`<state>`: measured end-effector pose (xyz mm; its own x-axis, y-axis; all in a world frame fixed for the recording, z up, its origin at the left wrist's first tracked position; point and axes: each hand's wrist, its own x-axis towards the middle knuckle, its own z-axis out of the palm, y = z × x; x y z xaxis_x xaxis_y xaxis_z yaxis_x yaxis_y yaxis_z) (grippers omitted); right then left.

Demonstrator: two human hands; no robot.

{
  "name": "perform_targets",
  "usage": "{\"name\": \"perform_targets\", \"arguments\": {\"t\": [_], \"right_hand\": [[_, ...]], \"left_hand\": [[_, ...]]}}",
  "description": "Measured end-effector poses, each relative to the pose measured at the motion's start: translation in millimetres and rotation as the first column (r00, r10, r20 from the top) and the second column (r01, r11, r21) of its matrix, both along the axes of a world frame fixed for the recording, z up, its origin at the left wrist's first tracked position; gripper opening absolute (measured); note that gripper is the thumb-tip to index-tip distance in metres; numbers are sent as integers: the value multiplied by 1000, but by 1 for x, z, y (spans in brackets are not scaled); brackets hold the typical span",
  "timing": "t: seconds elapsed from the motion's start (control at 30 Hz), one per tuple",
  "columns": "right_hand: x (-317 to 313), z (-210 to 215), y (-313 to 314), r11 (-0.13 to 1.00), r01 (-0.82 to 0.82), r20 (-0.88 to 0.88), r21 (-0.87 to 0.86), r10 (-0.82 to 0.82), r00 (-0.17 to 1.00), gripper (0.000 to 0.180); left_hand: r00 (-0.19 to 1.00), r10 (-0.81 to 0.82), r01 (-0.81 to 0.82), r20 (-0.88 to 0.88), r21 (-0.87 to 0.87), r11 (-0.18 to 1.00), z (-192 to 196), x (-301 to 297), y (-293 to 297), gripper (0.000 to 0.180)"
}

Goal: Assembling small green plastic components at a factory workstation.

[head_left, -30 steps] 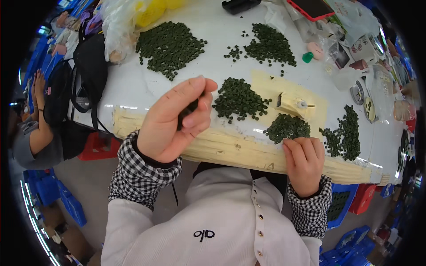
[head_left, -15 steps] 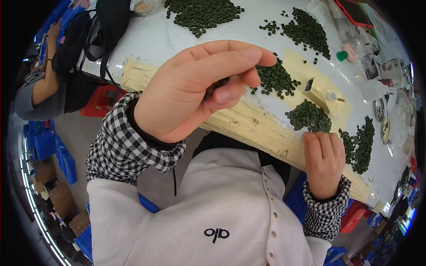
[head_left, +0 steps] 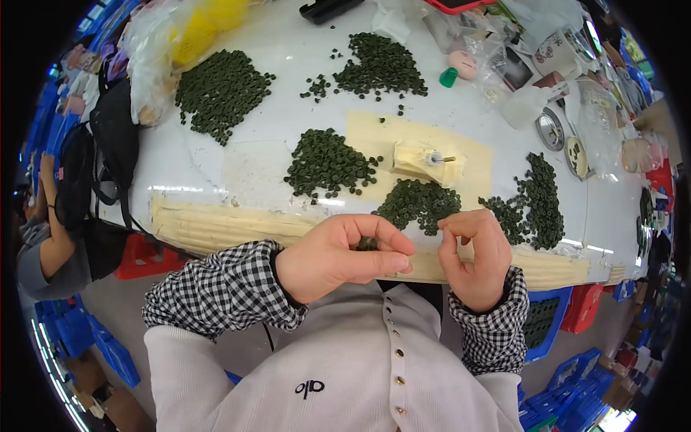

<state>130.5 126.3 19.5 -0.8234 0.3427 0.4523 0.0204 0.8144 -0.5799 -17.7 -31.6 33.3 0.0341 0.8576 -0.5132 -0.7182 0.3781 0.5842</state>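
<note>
My left hand [head_left: 345, 255] is curled above the near table edge, its fingertips bent over toward the thumb. Several small dark green round pieces [head_left: 368, 244] show inside its curve. To its right, my right hand [head_left: 476, 253] has thumb and forefinger pinched together; whatever is between them is too small to make out. Just beyond both hands lies a pile of the same green pieces [head_left: 421, 204]. Behind that pile stands a block wrapped in yellow tape [head_left: 430, 163], with a metal pin sticking out of it.
More green piles lie at the left [head_left: 327, 164], far left [head_left: 223, 93], far middle [head_left: 381, 66] and right [head_left: 540, 205]. Yellow padding [head_left: 230, 225] lines the near edge. A black bag [head_left: 115, 144] hangs at the left. Bottles, tins and plastic bags crowd the right.
The view has shifted. My left hand has come down and right, from high over the table to near its edge. My right hand has left the pile and now pinches beside the left.
</note>
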Motion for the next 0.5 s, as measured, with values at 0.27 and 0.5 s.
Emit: {"name": "perform_targets", "arguments": {"t": [0.27,0.5], "right_hand": [[8,-4,0,919,143,-25,-368,-164,986,17],[13,-8,-6,783,119,-19,-611,-165,986,18]], "left_hand": [[945,-277,300,-177,125,946,-12,4,33,13],[966,-257,259,-32,103,961,-18,-11,43,17]]}}
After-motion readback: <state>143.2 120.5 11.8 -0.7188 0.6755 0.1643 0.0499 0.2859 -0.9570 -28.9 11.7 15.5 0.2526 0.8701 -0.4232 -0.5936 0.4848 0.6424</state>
